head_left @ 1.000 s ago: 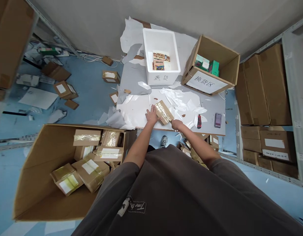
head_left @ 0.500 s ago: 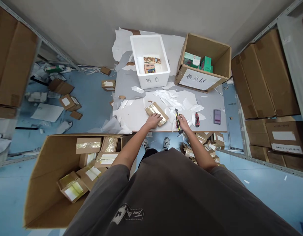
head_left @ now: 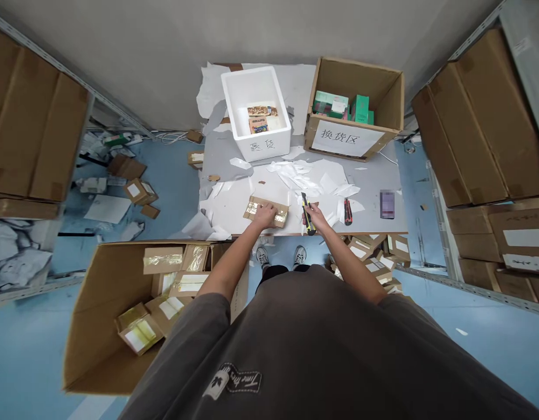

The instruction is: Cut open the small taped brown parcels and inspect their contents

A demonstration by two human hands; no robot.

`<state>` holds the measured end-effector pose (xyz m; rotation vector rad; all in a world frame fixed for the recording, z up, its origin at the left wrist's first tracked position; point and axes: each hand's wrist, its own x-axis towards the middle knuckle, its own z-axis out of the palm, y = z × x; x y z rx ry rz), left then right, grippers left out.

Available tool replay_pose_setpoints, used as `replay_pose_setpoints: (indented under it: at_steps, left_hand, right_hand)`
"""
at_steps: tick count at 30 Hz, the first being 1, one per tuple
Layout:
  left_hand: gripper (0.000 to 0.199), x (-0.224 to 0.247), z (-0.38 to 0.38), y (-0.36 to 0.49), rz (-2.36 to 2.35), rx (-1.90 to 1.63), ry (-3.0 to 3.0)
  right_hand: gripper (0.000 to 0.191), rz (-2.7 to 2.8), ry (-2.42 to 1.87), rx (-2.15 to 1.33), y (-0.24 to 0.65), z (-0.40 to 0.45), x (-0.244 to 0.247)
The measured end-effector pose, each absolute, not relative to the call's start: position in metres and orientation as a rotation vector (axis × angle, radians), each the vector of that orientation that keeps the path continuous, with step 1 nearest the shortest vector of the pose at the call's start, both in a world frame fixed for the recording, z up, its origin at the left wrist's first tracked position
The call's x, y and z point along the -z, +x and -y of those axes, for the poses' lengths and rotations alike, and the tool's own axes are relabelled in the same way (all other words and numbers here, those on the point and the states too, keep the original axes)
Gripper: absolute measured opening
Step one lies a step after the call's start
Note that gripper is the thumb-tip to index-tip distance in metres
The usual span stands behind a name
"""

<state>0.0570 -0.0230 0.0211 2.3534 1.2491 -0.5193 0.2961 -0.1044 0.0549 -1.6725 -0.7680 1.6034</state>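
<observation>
My left hand (head_left: 264, 216) grips a small cardboard box (head_left: 279, 214) from above, near the front edge of the table. Shiny clear tape covers the top of this box. Just to its right, my right hand (head_left: 315, 218) is closed around a yellow and black utility knife (head_left: 305, 205), whose front end points away from me. The knife and the box are apart. A red and black utility knife (head_left: 348, 212) lies on the table to the right of that hand. White paper scraps (head_left: 296, 174) are scattered beyond both hands.
At the back of the table (head_left: 212, 149) stand a white foam bin (head_left: 264, 153) with packets and a labelled carton (head_left: 346, 140) with green boxes. A phone (head_left: 387, 205) lies far right. A large carton of parcels (head_left: 88, 326) is at lower left; more parcels (head_left: 374, 262) lie below right.
My left hand has turned the small box so that it lies nearly level with the table edge, and shifted it slightly left. The right hand with its knife has also come left, closer to it.
</observation>
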Motion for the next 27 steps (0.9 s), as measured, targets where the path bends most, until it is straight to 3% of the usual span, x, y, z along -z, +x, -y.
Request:
replay_pose_setpoints:
  at_steps: [6,15,21,27]
  left_hand:
    - [0.053,-0.020,0.034,0.055,-1.309,0.306,2.424]
    - [0.058,-0.019,0.053,0.053,-1.389,0.208,2.284]
    - [0.076,-0.022,0.046,0.056,-1.364,0.311,2.264]
    - [0.106,-0.023,0.039,0.062,-1.433,0.433,2.219]
  right_hand:
    - [0.037,1.232,-1.873,-1.716,0.283,0.094,-0.035]
    - [0.047,2.186,-2.095,-1.374,0.269,0.071,-0.013]
    - [0.042,2.303,-2.082,-1.348,0.275,0.060,-0.020]
    - [0.042,1.818,-2.062,-1.758,0.276,0.065,-0.021]
